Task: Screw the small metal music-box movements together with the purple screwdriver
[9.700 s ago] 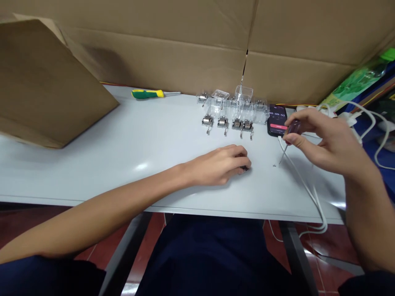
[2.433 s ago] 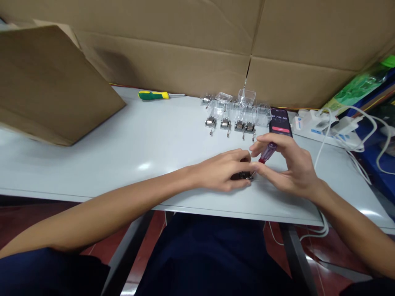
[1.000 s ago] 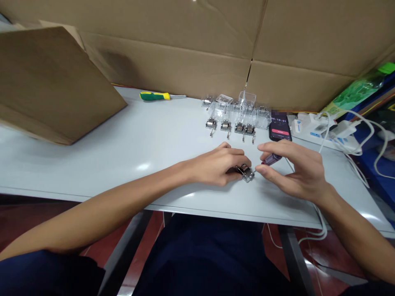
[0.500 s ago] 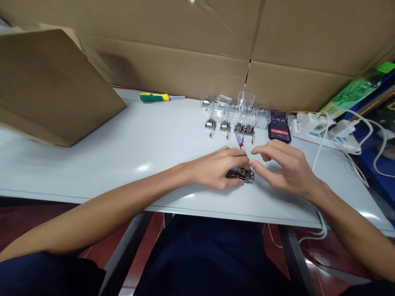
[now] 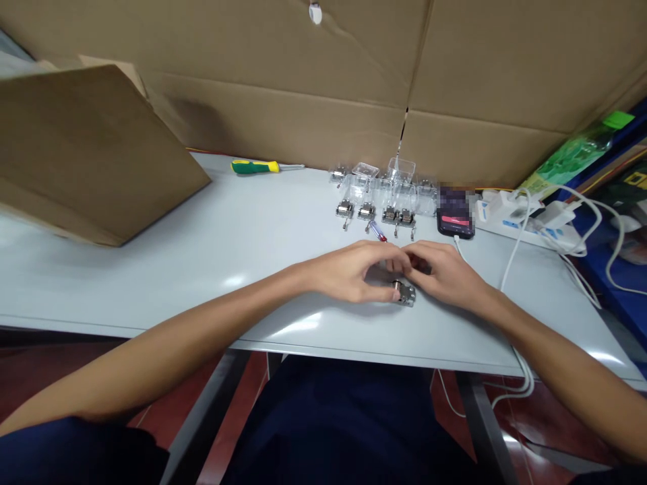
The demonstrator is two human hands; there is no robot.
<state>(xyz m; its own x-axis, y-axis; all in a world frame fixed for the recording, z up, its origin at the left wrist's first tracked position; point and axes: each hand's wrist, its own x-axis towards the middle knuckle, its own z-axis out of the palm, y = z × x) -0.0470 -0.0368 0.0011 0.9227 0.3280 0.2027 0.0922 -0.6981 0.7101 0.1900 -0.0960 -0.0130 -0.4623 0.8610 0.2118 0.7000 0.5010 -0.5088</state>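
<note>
A small metal music box movement (image 5: 406, 294) lies on the table between my hands. The thumb of my left hand (image 5: 348, 273) presses its left side, while the fingers curl over above it and hide part of it. My right hand (image 5: 445, 273) is closed, its thumb and fingers drawn together against my left fingertips just above the movement. Whatever is pinched there is hidden. Beyond my left fingers is a small screwdriver (image 5: 377, 230) with a clear purplish handle and red collar; its shaft disappears behind the hand.
Several movements with crank handles (image 5: 389, 214) and clear plastic boxes (image 5: 404, 192) stand at the back. A phone (image 5: 455, 214), a power strip (image 5: 536, 225) with cables, and a green bottle (image 5: 576, 151) are to the right. A green-yellow screwdriver (image 5: 255, 167) and cardboard box (image 5: 101, 155) are left.
My right hand has moved left and closed, its fingertips meeting my left ones. My left fingers have lifted into an arch. The small screwdriver's handle has swung left.
</note>
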